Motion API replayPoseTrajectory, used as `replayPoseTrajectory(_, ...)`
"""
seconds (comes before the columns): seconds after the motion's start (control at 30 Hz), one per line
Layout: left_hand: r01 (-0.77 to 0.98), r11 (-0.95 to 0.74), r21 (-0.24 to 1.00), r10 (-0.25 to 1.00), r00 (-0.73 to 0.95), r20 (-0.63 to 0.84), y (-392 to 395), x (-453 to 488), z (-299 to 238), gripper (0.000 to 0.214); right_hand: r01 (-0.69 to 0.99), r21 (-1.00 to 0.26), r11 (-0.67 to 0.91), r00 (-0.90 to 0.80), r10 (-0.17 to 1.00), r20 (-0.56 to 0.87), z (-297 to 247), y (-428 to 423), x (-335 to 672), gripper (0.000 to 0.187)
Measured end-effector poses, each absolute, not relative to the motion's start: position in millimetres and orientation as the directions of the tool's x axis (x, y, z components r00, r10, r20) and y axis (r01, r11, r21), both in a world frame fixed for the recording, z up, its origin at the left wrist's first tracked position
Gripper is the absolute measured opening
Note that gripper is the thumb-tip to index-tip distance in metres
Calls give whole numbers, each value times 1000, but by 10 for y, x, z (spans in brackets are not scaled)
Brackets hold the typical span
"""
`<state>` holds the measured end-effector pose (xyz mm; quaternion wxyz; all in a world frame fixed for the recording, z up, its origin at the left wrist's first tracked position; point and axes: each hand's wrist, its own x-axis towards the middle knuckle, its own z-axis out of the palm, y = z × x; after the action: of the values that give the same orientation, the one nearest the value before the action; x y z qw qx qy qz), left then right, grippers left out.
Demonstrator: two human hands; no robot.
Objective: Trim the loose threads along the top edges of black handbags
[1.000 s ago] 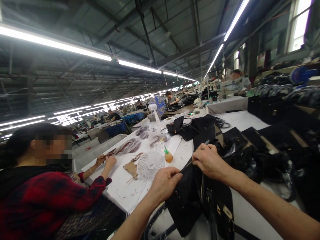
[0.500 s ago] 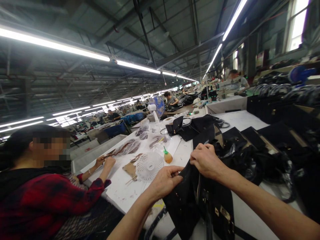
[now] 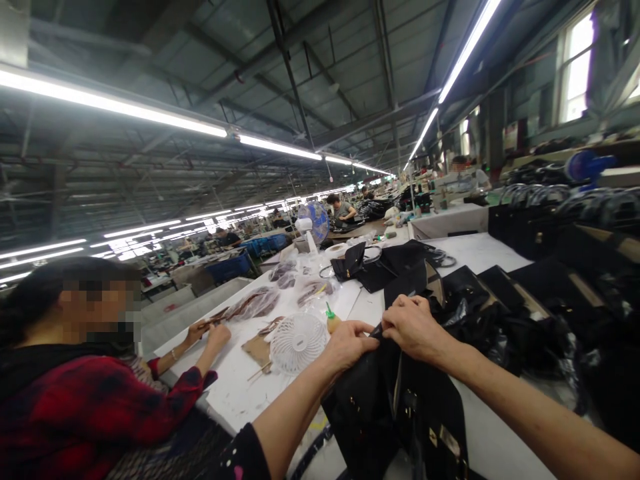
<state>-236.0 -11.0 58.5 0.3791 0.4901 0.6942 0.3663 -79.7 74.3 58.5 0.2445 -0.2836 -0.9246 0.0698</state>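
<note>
Gripping soft black bag [image 3: 400,407], left hand [image 3: 350,343], right hand [image 3: 413,327], brass fittings

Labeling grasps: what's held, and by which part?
Both the left hand and the right hand grip the black bag at its top edge.

— What's the surface here?
— A long white table [image 3: 480,250] running away into the far distance.
— And on it?
— Near left, a small white fan [image 3: 298,343] lying flat, an orange bottle [image 3: 332,321] just beside it, brown cardboard [image 3: 256,348] and bagged pieces [image 3: 257,303]. Black handbags [image 3: 400,257] crowd the right side.
</note>
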Motion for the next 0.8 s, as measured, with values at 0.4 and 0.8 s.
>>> replayPoseTrajectory(0.4, 500, 166, 850, 981, -169, -93, -107, -2331, 608, 41, 571, -323, 755, -627, 655, 421, 589, 947, -676, 17)
replayPoseTrajectory(0.8, 489, 140, 861, 984, -164, -67, -80, -2333, 598, 32, 585, -283, 760, -630, 646, 430, 452, 1062, -751, 12)
